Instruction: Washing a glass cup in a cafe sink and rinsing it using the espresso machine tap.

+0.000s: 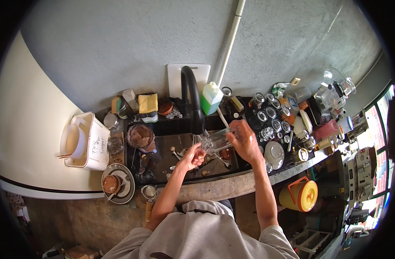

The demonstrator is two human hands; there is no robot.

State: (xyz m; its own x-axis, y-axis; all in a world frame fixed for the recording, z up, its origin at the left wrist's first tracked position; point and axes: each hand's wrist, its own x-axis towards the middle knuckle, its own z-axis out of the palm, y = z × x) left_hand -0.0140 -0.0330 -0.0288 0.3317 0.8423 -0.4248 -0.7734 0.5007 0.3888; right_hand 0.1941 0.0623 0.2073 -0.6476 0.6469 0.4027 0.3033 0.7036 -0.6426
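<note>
Over the dark sink (171,170), I have a clear drinking glass (215,141) tilted on its side beneath the black faucet (196,121). Water falls from the spout near the glass's left end. My right hand (246,141) wraps round the glass's right end. At the other end, my left hand (193,158) has its fingers curled against the glass; part of its grip is hidden. Below in the sink lie several spoons and utensils (223,161), and a reddish-brown bowl (226,153) partly behind the glass.
Washed glasses (271,113) and a pale plate stack (274,155) crowd the right counter. A green-liquid jug (211,99) stands behind the faucet. Left are a white tub (90,144) and metal plates (127,190). A yellow bucket (301,196) sits below the counter's right side.
</note>
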